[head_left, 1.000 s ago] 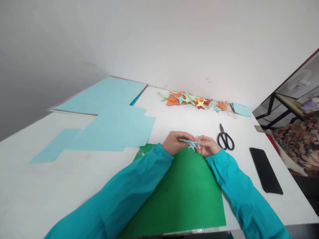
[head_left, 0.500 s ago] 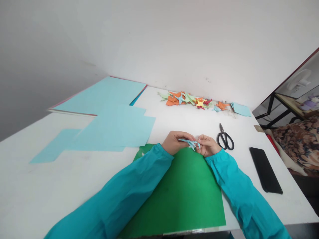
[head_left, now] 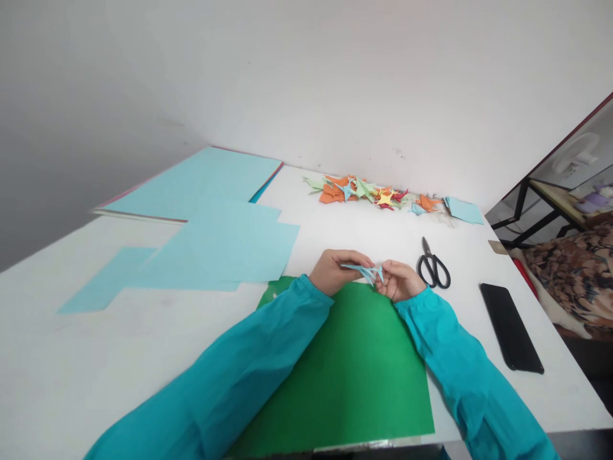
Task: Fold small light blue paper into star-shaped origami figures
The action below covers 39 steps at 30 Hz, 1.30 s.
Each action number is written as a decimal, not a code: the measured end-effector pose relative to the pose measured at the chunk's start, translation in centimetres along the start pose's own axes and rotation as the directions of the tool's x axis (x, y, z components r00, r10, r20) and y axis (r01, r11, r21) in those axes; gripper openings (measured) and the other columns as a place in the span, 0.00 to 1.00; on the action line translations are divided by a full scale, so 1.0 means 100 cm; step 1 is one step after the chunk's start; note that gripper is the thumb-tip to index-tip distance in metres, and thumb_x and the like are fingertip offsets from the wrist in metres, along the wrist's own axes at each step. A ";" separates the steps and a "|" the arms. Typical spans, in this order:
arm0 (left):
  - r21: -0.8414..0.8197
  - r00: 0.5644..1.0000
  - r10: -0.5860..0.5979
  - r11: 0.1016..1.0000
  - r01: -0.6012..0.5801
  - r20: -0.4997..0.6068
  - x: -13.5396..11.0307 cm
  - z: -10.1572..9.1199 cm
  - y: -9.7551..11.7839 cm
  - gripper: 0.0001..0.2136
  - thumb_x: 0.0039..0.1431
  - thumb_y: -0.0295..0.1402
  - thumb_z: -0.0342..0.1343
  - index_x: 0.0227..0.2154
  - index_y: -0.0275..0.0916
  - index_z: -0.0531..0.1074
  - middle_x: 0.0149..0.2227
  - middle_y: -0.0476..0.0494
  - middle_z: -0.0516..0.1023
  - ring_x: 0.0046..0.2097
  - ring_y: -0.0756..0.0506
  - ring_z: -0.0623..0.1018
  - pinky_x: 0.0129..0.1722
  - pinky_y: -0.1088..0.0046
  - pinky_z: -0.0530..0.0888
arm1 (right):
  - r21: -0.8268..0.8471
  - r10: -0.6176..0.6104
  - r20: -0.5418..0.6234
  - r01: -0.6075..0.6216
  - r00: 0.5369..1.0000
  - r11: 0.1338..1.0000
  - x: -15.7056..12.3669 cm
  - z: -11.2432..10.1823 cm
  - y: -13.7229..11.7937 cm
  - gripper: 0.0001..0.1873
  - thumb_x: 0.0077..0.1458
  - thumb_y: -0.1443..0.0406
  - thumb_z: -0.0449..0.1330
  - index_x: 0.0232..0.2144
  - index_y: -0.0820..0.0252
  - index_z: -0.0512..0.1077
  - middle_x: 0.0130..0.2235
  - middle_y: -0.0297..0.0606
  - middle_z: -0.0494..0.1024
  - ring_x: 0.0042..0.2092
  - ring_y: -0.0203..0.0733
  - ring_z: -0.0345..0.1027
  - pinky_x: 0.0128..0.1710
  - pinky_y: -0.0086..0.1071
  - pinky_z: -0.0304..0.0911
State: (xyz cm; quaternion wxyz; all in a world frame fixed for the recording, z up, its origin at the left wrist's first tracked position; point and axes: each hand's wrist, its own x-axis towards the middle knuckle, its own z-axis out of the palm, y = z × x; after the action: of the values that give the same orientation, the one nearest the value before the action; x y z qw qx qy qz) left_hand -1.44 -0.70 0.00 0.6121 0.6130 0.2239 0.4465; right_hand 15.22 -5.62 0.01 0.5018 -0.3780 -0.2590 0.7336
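Between my two hands is a small light-blue folded paper figure (head_left: pixel 366 273) with several thin points. My left hand (head_left: pixel 336 271) pinches its left side, thumb and fingers pressed together. On the other side, my right hand (head_left: pixel 400 280) grips a pointed tip of the same figure with closed fingertips. Both hands are held over the far edge of a green mat (head_left: pixel 349 364). Parts of the figure are hidden behind my fingers.
Light-blue paper sheets (head_left: pixel 215 249) overlap on the left of the white table. A pile of colored folded paper figures (head_left: pixel 364 190) and a stack of blue squares (head_left: pixel 463 209) lie by the wall. Black-handled scissors (head_left: pixel 433 268) and a black phone (head_left: pixel 511 327) are on the right.
The paper figure has tilted slightly in my fingers, and its right-hand tip has turned. Both hands stay in nearly the same place and keep their grip.
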 end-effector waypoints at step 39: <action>0.110 0.998 0.060 0.992 -0.060 0.003 -0.002 0.005 0.005 0.07 0.37 0.30 0.63 0.22 0.33 0.75 0.28 0.41 0.78 0.31 0.47 0.77 0.32 0.73 0.75 | -0.079 -0.179 -0.127 0.171 0.976 0.982 0.004 0.006 0.012 0.15 0.30 0.65 0.70 0.15 0.64 0.66 0.16 0.35 0.74 0.18 0.32 0.66 0.17 0.23 0.63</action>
State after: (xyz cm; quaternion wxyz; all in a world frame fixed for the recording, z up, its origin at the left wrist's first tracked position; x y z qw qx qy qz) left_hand -1.33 -1.23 0.49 0.5637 0.6521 0.2297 0.4520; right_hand 14.01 -5.71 -0.68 0.5677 -0.4185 -0.2817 0.6506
